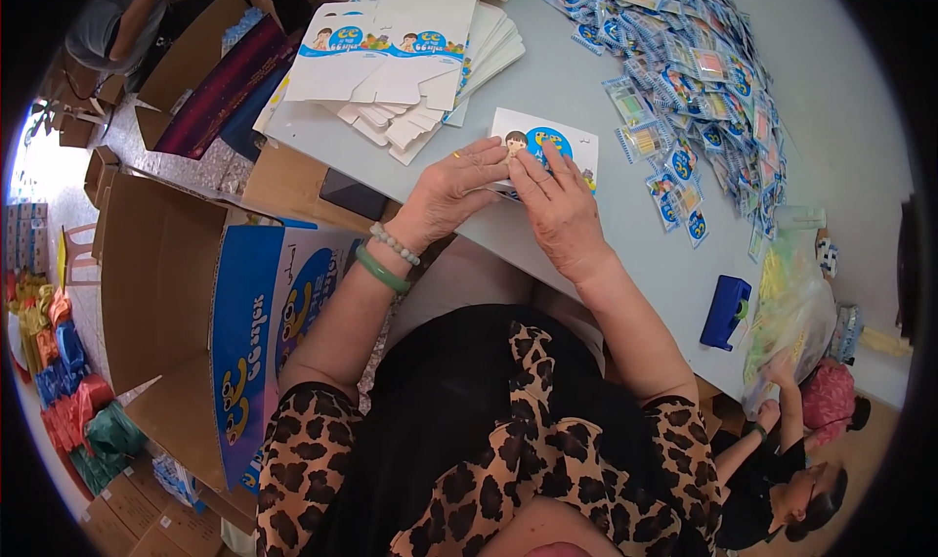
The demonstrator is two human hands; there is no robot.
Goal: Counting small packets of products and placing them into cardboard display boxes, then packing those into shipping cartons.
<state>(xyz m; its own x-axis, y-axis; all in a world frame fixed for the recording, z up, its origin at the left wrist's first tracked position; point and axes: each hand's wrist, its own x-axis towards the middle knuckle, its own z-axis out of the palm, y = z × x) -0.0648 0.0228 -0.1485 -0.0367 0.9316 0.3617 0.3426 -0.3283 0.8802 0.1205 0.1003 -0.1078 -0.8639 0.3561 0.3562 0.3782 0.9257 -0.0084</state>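
Observation:
A small white carton [583, 147] with a blue printed patch and a cartoon figure lies near the table's front edge. My left hand [457, 188] grips its left side, fingers bent over the top and thumb at the near edge. Over the carton's near side curls my right hand [562, 215], its fingers pressing on the printed face; the underside of its grip is hidden. A stack of flat, unfolded cartons [386, 54] in the same print lies just left of the hands. To the right spreads a large heap of small clear-and-blue sachets [684, 78].
A blue tape dispenser [725, 311] stands at the table's right, beside a clear plastic bag [796, 303]. An open cardboard box [161, 274] with blue printed flaps is on my left. Another person [782, 489] works at the lower right; a further person [112, 24] is at upper left.

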